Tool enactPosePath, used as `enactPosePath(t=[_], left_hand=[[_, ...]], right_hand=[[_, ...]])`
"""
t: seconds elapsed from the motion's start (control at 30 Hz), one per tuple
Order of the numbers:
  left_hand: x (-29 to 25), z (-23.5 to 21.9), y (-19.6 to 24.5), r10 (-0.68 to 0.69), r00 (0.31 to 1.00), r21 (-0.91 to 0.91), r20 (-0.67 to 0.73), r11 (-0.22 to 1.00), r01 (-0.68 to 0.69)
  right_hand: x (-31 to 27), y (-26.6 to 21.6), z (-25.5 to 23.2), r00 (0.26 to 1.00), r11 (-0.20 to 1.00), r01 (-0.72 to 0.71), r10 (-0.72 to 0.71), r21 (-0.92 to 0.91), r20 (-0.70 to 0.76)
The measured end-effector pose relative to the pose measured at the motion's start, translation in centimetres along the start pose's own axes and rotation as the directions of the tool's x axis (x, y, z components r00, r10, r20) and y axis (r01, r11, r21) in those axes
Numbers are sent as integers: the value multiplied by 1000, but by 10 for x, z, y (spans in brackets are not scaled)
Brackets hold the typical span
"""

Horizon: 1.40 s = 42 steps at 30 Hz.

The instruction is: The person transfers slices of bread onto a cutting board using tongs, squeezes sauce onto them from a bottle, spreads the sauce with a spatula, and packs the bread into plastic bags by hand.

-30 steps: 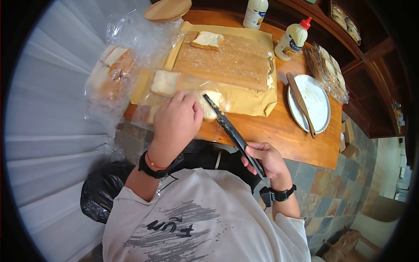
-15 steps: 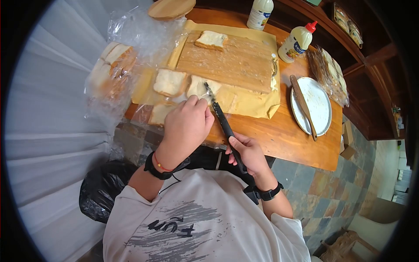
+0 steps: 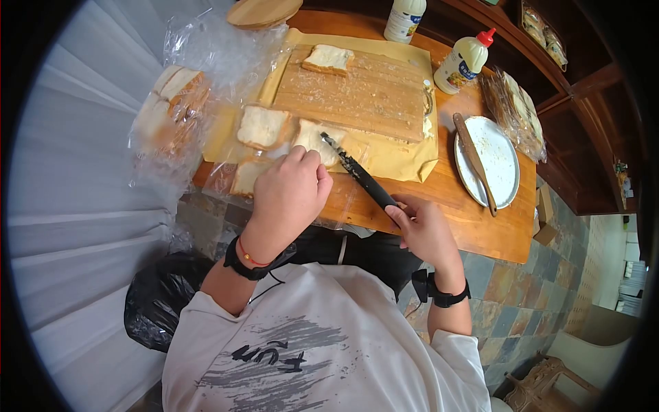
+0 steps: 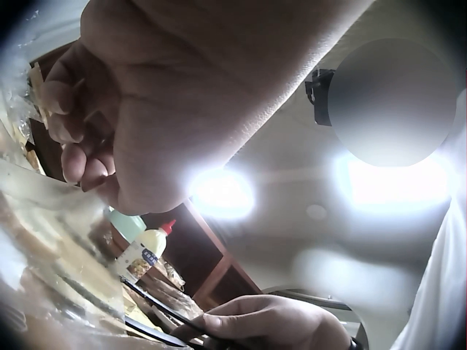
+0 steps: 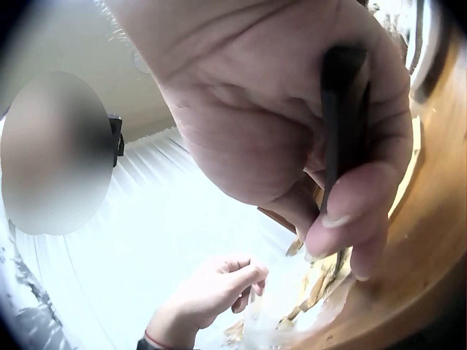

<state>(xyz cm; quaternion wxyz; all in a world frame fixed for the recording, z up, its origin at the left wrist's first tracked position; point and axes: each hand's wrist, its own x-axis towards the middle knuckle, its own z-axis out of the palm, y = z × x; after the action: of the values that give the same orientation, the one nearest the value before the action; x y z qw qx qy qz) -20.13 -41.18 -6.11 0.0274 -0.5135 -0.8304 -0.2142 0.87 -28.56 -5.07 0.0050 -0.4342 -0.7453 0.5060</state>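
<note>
My left hand (image 3: 291, 189) is curled in front of the bread; in the left wrist view its fingertips pinch the edge of a clear plastic film (image 4: 55, 226). My right hand (image 3: 427, 230) grips long black tongs (image 3: 367, 180) by the handle end, clearly seen in the right wrist view. The food-smeared tips of the tongs lie over a white bread slice (image 3: 311, 136), just beyond my left knuckles. Left of it lies another slice (image 3: 263, 128), and a third (image 3: 246, 178) is partly behind my left hand. Whether the tips touch the bread, I cannot tell.
A cutting board (image 3: 364, 89) on yellow paper bears one slice (image 3: 328, 60). Bagged bread (image 3: 154, 120) lies left, more (image 3: 518, 113) at the right. Two bottles (image 3: 405, 19) (image 3: 463, 65) stand behind; a white plate (image 3: 498, 168) holds a wooden spatula (image 3: 473, 161).
The tongs have swung left over the slice. My right hand moved left and forward, then back right and slightly up. My left hand has shifted slightly right, uncovering more of the bread slices.
</note>
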Motion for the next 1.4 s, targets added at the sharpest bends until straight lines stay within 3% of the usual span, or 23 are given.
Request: enactPosePath(t=[0.03, 0.1, 0.57, 0.7, 0.77, 0.8, 0.87, 0.9, 0.97, 1.07, 1.33, 1.4], left_hand=[[0, 1, 0, -10, 1000, -15, -8, 1000, 10], [-1, 2, 0, -6, 1000, -21, -10, 1000, 5], [2, 0, -2, -17, 1000, -42, 8, 999, 17], [2, 3, -5, -7, 999, -73, 31, 997, 10], [1, 8, -6, -10, 999, -101, 31, 995, 13], [0, 10, -5, -13, 999, -115, 33, 993, 16], [-2, 12, -4, -14, 999, -131, 33, 991, 18], [-3, 12, -3, -6, 1000, -145, 25, 989, 9], [-3, 11, -4, 2, 1000, -160, 12, 987, 0], [-4, 9, -7, 11, 1000, -174, 22, 985, -7], [-2, 3, -17, 8, 1000, -295, 14, 956, -4], [-1, 4, -20, 18, 1000, -314, 21, 949, -10]], right_hand=[[1, 2, -2, 1000, 1000, -1, 1, 0, 1], [3, 6, -7, 966, 949, 235, -252, -210, -54], [-19, 3, -73, 996, 960, 80, -87, -269, -13], [-30, 7, -93, 996, 980, 79, -84, -181, -18], [-27, 9, -98, 1000, 998, 28, -28, -51, -9], [-18, 14, -95, 1000, 998, 26, -27, -54, -11], [14, 28, -87, 969, 973, 220, -211, 62, -128], [27, 24, -85, 968, 973, 222, -213, 58, -131], [54, 9, -78, 967, 981, 154, -173, -117, -185], [85, -13, -68, 986, 981, 95, -115, -168, -116], [139, -42, -49, 977, 953, 101, -149, -286, -150], [151, -47, -49, 990, 966, 100, -121, -237, -74]])
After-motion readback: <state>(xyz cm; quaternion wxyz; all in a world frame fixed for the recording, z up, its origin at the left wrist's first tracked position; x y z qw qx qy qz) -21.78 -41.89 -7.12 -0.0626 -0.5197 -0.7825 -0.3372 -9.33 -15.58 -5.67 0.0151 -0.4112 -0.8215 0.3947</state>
